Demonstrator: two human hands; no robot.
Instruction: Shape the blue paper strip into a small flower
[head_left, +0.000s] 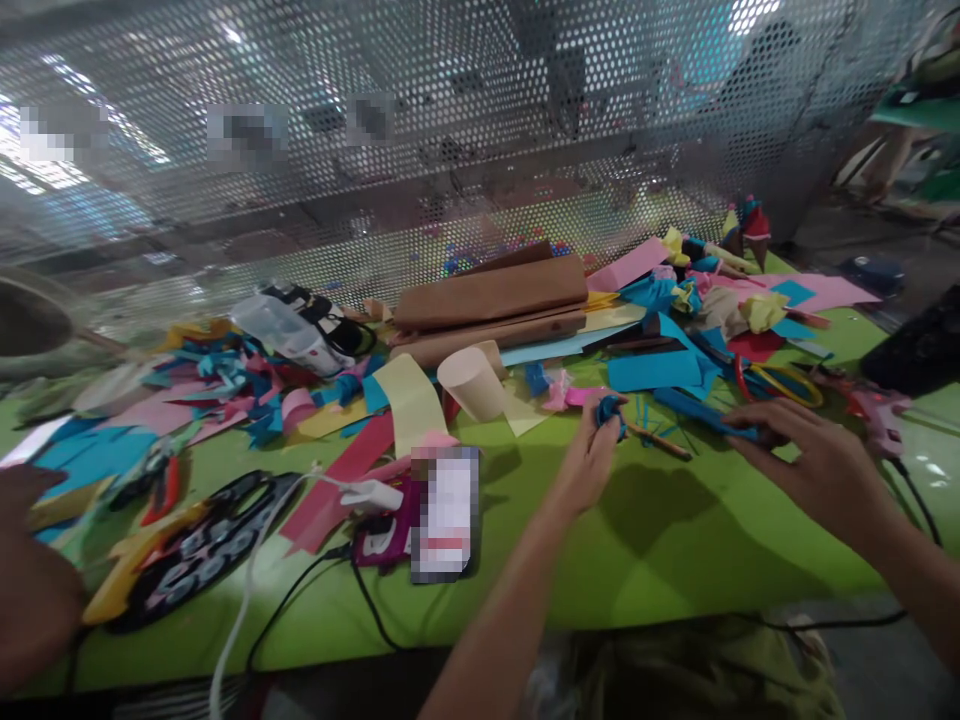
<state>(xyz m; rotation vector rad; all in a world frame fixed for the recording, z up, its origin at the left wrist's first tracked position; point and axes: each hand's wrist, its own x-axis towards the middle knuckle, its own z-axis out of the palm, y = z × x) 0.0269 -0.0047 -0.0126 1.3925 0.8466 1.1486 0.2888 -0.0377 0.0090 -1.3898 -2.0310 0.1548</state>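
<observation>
My left hand [592,455] pinches a small rolled piece of blue paper [609,412] at the top of a thin wooden stick [660,440] that lies on the green table [660,540]. My right hand [814,455] reaches over the table with its fingertips pressing on a blue paper strip [701,412]. A pink glue gun [877,415] lies just to the right of that hand, its black cord running toward the table edge.
Rolls of brown paper [491,295] lie at the back before a perforated metal screen [450,150]. Coloured paper scraps, a cream paper cone [469,385], scissors [161,480], a phone [444,512], cables and a patterned object cover the left. Another person's hand [30,580] is at far left.
</observation>
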